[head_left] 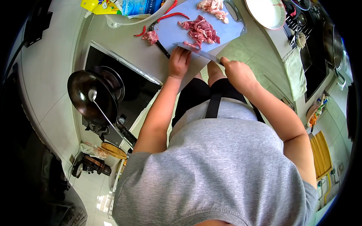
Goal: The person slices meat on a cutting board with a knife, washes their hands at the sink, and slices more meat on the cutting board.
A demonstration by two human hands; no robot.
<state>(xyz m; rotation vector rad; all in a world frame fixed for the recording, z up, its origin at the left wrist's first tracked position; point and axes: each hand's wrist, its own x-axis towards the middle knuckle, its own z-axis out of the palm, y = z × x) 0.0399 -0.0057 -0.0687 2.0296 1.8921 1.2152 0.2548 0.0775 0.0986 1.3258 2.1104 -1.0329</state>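
My right hand (240, 77) grips the handle of a kitchen knife (201, 53), its blade pointing left over the near edge of a pale blue cutting board (171, 31). Close against the blade, my left hand (179, 62) has its fingers curled on a strip of raw meat (189, 44); the fingertips are partly hidden. Just beyond the blade lies a heap of sliced red meat (201, 31). Paler, fattier meat (214, 8) sits at the board's far side. A small clump of meat (151, 37) rests by the board's left edge.
Red chilies (173, 15) lie at the board's left. Behind them stands a clear tub (128, 22) with packets. A dark wok (85, 98) holding a ladle (93, 95) is on the left stove. At right are a white bowl (267, 13) and a cloth (295, 71).
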